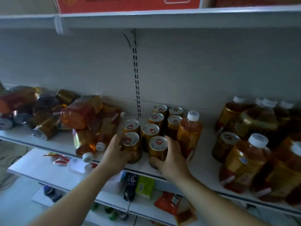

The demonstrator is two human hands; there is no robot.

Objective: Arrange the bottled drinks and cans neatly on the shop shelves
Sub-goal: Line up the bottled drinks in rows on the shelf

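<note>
Cans (pixel 150 129) occupy the shelf (pixel 204 149) just left of the standing bottle (pixel 189 134): left hand (pixel 116 154) fingers curl round the front-left can (pixel 132 148), right hand (pixel 171 159) fingers round the front-right can (pixel 158 148); six more stand behind in rows. Long axes are vertical, pull-tabs up. Farther left of the bottle a toppled heap (pixel 81 115) lies unsorted; the task appears partly done.

No text, brand or number is legible. The red carton (pixel 127 5) at the front edge of the top shelf (pixel 162 17) bears a line of dark print and a white-framed emblem, both too blurred to read. Labels on the bottles (pixel 189 137) and cans (pixel 158 150) on the middle shelf (pixel 202 162) show only colour patches. The pale marks on the dark bottle (pixel 130 186) on the lower shelf cannot be made out.
</note>
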